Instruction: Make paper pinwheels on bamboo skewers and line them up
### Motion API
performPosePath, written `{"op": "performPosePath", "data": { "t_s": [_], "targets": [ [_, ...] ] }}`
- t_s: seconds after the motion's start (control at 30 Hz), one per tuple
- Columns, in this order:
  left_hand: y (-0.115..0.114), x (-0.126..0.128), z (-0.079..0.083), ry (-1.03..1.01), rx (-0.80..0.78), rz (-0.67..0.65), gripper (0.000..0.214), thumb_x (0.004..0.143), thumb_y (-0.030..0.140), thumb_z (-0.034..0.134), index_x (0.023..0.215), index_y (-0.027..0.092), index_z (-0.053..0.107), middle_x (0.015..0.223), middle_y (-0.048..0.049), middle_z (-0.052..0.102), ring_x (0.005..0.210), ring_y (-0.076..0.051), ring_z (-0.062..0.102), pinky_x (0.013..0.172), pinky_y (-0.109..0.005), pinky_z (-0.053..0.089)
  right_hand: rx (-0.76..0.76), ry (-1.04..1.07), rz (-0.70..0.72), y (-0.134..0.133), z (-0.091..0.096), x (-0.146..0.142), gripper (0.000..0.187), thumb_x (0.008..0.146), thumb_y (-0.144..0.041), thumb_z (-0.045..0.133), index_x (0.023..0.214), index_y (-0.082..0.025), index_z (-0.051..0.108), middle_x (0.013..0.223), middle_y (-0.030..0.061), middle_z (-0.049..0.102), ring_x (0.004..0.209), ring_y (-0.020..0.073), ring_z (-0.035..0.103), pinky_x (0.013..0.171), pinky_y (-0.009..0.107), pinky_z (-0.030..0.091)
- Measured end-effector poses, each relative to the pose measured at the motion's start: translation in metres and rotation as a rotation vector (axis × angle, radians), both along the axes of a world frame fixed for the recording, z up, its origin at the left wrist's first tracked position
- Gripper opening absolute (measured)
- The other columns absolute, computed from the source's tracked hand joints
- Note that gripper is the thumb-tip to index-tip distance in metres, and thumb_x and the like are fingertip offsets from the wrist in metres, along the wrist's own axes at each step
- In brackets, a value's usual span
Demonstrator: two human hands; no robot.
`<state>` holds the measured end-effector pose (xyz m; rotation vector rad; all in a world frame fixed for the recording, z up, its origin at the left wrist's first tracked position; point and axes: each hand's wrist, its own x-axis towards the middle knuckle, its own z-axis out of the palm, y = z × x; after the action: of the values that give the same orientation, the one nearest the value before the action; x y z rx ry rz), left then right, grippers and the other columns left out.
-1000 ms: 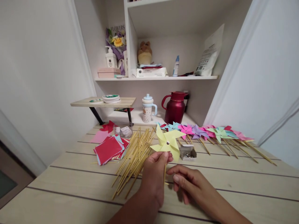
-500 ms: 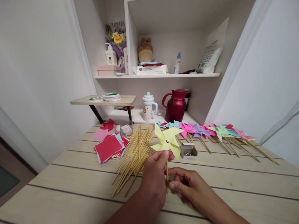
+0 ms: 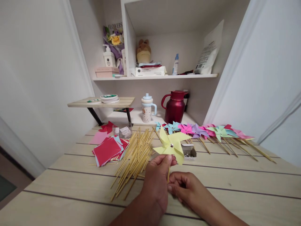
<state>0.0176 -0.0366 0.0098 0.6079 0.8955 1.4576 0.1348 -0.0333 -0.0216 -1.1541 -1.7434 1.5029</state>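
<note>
A pale yellow paper pinwheel [image 3: 175, 138] with a shiny metal pin at its centre stands upright before me. My left hand [image 3: 158, 171] is closed on it just below the blades, thumb and fingers pinched together. Lower down, its thin bamboo stick [image 3: 168, 175] runs to my right hand [image 3: 184, 190], whose thumb and forefinger pinch it. The stick's bottom end is hidden by my fingers. Just behind the pinwheel is a small open box [image 3: 191, 153] of metal pins. To the left of my hands lies a loose pile of bamboo sticks [image 3: 131, 163].
Coloured paper squares [image 3: 108, 151] are stacked at left, near a clear container [image 3: 125, 131]. Several pinwheels [image 3: 221, 132] lie along the right back. A small raised stand [image 3: 124, 102], a cup [image 3: 147, 113] and a red jug [image 3: 175, 108] stand at the back.
The pinwheel has turned slightly and shifted a little right and down in view. My right hand has moved slightly closer to my left, still at the stick. The camera view has shifted slightly.
</note>
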Motion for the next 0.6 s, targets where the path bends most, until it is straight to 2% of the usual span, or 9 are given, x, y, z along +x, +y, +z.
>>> {"op": "performPosePath", "data": {
  "t_s": [0.13, 0.3, 0.4, 0.53, 0.6],
  "targets": [
    [0.000, -0.001, -0.002, 0.034, -0.020, -0.014, 0.036, 0.063, 0.046, 0.083, 0.070, 0.015, 0.067, 0.071, -0.0017, 0.060, 0.069, -0.015, 0.055, 0.066, -0.027, 0.043, -0.093, 0.011, 0.019, -0.001, 0.000, 0.001, 0.036, 0.074, -0.051, 0.069, 0.067, -0.022, 0.050, 0.049, -0.0074, 0.047, 0.037, 0.0056, 0.028, 0.037, 0.021, 0.021],
    [-0.001, -0.002, -0.001, 0.058, -0.044, -0.061, 0.042, 0.062, 0.052, 0.084, 0.076, 0.015, 0.070, 0.075, -0.0034, 0.061, 0.066, -0.015, 0.056, 0.060, -0.027, 0.044, -0.174, 0.126, 0.073, -0.001, 0.004, 0.003, 0.043, 0.069, -0.057, 0.075, 0.067, -0.021, 0.051, 0.048, -0.0077, 0.048, 0.036, 0.0044, 0.031, 0.035, 0.018, 0.024],
    [-0.002, -0.003, 0.000, 0.029, -0.065, -0.136, 0.040, 0.065, 0.049, 0.082, 0.082, 0.014, 0.073, 0.081, -0.0065, 0.064, 0.069, -0.016, 0.058, 0.060, -0.027, 0.045, -0.191, 0.202, 0.073, 0.001, 0.005, 0.006, 0.046, 0.068, -0.058, 0.076, 0.065, -0.019, 0.051, 0.048, -0.0067, 0.051, 0.035, 0.0036, 0.032, 0.035, 0.018, 0.023],
    [-0.004, -0.005, 0.001, 0.015, -0.087, -0.192, 0.035, 0.068, 0.040, 0.081, 0.089, 0.012, 0.077, 0.089, -0.0102, 0.068, 0.079, -0.017, 0.062, 0.068, -0.027, 0.048, -0.190, 0.252, 0.026, 0.002, 0.004, 0.011, 0.044, 0.071, -0.054, 0.078, 0.066, -0.017, 0.056, 0.051, -0.0048, 0.054, 0.036, 0.0032, 0.035, 0.037, 0.018, 0.024],
    [-0.004, -0.007, 0.001, 0.033, -0.092, -0.199, 0.036, 0.067, 0.040, 0.082, 0.089, 0.012, 0.077, 0.088, -0.0102, 0.069, 0.073, -0.016, 0.061, 0.063, -0.026, 0.046, -0.170, 0.273, 0.015, 0.002, 0.005, 0.011, 0.043, 0.072, -0.053, 0.078, 0.067, -0.016, 0.057, 0.053, -0.0039, 0.056, 0.038, 0.0039, 0.041, 0.040, 0.018, 0.027]
  ]
}}
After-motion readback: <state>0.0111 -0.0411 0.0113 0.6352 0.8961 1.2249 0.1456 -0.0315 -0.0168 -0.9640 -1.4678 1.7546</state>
